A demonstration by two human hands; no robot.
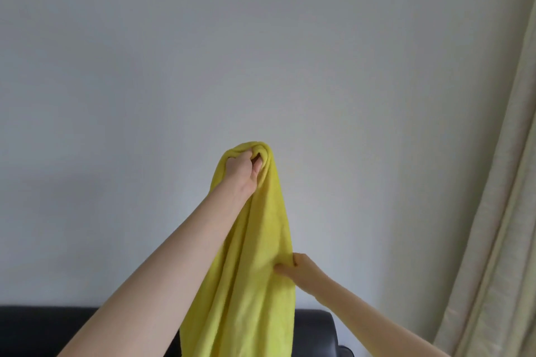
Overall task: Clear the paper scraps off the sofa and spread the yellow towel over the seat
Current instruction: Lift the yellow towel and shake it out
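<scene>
Towel-spreading step in hand, judged; seat and scraps out of view. Yellow towel (255, 240) hangs bunched at 6 o'clock above the sofa (313, 327) back. Left hand (240, 166) grips its top, arm raised; right hand (293, 266) pinches an edge at 4 o'clock. Next: find corners, open flat.

A home living room: black sofa (314, 327) at 6 o'clock, cream curtain (499, 211) at 3 o'clock, plain wall (203, 52)
</scene>
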